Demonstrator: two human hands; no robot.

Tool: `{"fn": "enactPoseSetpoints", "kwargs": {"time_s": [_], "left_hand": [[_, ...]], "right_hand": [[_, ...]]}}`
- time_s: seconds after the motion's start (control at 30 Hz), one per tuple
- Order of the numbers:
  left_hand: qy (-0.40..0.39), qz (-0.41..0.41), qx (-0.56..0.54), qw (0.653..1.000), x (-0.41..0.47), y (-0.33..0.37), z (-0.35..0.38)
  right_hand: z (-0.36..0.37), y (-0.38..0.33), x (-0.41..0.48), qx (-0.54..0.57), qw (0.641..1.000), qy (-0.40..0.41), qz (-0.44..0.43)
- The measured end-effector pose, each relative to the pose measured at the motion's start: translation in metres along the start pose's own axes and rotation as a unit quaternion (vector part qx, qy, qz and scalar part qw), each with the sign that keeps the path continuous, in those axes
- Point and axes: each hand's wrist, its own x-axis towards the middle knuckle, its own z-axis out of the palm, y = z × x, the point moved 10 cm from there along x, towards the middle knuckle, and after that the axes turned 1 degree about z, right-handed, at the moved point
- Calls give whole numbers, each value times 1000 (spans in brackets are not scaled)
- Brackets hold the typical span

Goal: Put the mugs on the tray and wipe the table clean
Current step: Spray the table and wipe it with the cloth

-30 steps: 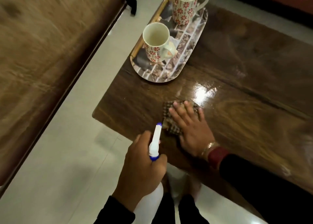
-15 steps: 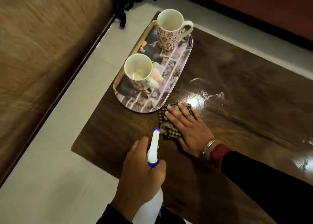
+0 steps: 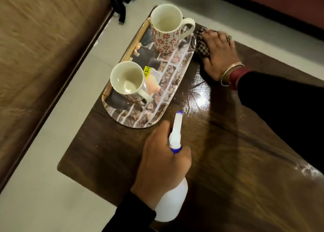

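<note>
Firmly sweep the cloth (image 3: 201, 47), pinned under the flat, spread right grip (image 3: 219, 51) at the far table (image 3: 228, 152) edge just right of the tray (image 3: 140, 116) holding both mugs (image 3: 165, 30), in overlapping passes toward the near side, left grip (image 3: 163, 159) clamped round the spray bottle (image 3: 171, 203).

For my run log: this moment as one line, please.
far mug, near mug: on tray | right hand: presses cloth on table | left hand: holds bottle
</note>
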Motion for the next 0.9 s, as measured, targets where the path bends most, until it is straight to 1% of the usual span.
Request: {"fn": "enactPoseSetpoints", "kwargs": {"time_s": [0.17,0.23,0.27,0.43,0.6,0.67,0.8,0.9], "left_hand": [[5,44,24,999,14,5,8],[18,66,31,997,13,6,8],[19,63,32,997,11,6,8],[-28,-17,27,999,-15,-15,5],[-42,-96,46,993,-49,-66,-9],[-38,-115,40,992,-60,-79,-18],[-13,-127,49,991,-64,-98,-42],[-5,-132,44,990,-64,-112,-61]], "right_hand": [[-2,10,19,33,999,4,32],[2,7,8,42,998,6,43],[4,5,-1,45,998,7,45],[24,-15,-92,53,998,-7,18],[58,-72,-191,59,998,-12,22],[71,-97,-219,53,998,-18,8],[87,-136,-249,45,998,-31,-22],[96,-162,-267,34,996,-41,-70]]}}
